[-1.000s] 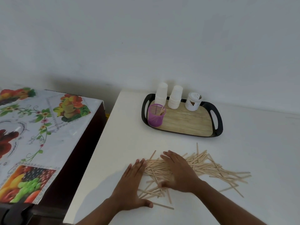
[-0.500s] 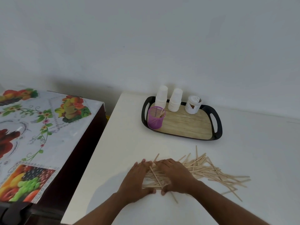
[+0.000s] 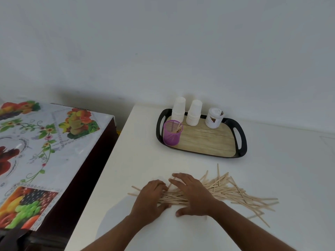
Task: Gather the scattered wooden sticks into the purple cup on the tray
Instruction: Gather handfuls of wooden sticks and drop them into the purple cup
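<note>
Several thin wooden sticks (image 3: 228,189) lie in a loose pile on the white table near its front. My left hand (image 3: 149,198) is at the pile's left end, fingers curled over a bunched row of sticks with the thumb under them. Lying flat on the middle of the pile is my right hand (image 3: 193,194), fingers spread and palm pressing down. The purple mesh cup (image 3: 171,135) stands upright at the left end of the black tray (image 3: 243,142), well behind both hands. A few sticks are in the cup.
On the tray's far edge stand two stacks of white paper cups (image 3: 178,110) and a white jar (image 3: 213,118). A lower table with a fruit-print cloth (image 3: 45,151) sits to the left, across a dark gap. The wall is close behind the tray.
Both hands have swept inward and met, bunching the left part of the pile into a tighter row. My left hand went from flat to curled over the sticks.
</note>
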A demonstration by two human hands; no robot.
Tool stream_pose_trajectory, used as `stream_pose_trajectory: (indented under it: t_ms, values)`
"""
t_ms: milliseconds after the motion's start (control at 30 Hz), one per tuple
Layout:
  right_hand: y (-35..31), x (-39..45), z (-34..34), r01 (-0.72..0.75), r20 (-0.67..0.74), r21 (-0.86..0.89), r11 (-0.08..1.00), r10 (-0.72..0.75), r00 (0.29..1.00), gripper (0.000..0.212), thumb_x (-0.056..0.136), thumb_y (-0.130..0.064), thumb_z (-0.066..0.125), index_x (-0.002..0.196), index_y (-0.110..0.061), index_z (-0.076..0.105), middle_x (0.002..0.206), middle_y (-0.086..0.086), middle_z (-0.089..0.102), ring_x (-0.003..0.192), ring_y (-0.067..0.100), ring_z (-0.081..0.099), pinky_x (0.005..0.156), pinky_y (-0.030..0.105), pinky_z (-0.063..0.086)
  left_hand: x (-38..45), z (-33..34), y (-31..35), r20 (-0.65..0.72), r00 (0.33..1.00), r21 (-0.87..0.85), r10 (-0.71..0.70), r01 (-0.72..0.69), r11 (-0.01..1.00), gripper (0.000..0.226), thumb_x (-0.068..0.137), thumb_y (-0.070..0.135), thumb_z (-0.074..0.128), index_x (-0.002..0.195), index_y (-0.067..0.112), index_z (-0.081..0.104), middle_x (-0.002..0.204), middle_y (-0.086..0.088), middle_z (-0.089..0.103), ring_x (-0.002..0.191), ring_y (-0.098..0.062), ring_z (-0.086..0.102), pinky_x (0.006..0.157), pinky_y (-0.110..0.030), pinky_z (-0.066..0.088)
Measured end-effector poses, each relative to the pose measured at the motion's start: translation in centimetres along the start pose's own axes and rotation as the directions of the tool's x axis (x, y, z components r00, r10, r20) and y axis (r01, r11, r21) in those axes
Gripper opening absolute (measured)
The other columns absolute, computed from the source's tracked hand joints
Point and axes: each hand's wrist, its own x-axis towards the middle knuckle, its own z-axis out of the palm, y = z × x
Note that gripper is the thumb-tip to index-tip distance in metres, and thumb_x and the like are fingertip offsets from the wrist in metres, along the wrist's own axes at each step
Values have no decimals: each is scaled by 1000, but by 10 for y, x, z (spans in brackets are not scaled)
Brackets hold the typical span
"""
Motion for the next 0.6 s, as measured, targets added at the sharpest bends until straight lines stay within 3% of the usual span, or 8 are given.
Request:
stream_pose_trajectory:
  t_ms: [67, 133, 233, 400, 500, 600]
  values:
    - [0, 6, 5, 22, 46, -53, 998, -20, 999, 113, 70, -83, 64, 161, -38, 14, 171, -9, 13, 157, 16, 10, 124, 43, 19, 0, 3, 1, -13, 1000, -3, 0, 0, 1000, 49, 76, 51, 74, 114, 21, 65, 114, 9, 64, 109, -11, 56, 95, -25, 46]
    - [0, 11, 7, 29, 34, -81, 996, -26, 999, 97, 77, -76, 63, 158, -37, 28, 166, -6, 26, 153, 19, 22, 120, 45, 30, -1, 6, 2, -23, 1000, -16, -13, 12, 1000, 44, 78, 47, 74, 111, 21, 64, 108, 10, 64, 103, -10, 56, 89, -23, 46]
    - [3, 15, 6, 57, -38, -130, 990, -63, 997, 64, 87, -59, 62, 145, -34, 49, 145, -5, 49, 131, 21, 46, 97, 41, 49, 0, 8, 4, -56, 998, -36, -25, 23, 999, 38, 77, 36, 76, 110, 23, 62, 102, 11, 64, 94, -8, 56, 81, -18, 45]
    - [6, 17, 9, 82, -119, -214, 973, -110, 987, 41, 91, -51, 49, 125, -32, 62, 118, -7, 61, 99, 19, 58, 70, 34, 54, 9, 11, 3, -66, 998, -20, -17, 16, 1000, 39, 76, 23, 81, 111, 23, 64, 98, 11, 64, 88, -9, 55, 75, -20, 47]
    - [8, 21, 13, 77, -153, -259, 963, -120, 981, 33, 88, -39, 65, 119, -29, 63, 111, -6, 62, 92, 18, 59, 62, 33, 55, 18, 16, -4, -52, 999, 31, -12, 14, 999, 36, 79, 21, 80, 113, 21, 67, 98, 9, 64, 89, -11, 55, 76, -22, 48]
    - [9, 25, 16, 52, -168, -293, 955, -105, 980, 37, 80, -27, 79, 114, -25, 64, 106, -5, 63, 91, 18, 58, 59, 31, 53, 25, 21, -8, -47, 999, 80, 0, 4, 997, 29, 82, 19, 78, 109, 22, 68, 96, 7, 63, 86, -13, 54, 74, -22, 44]
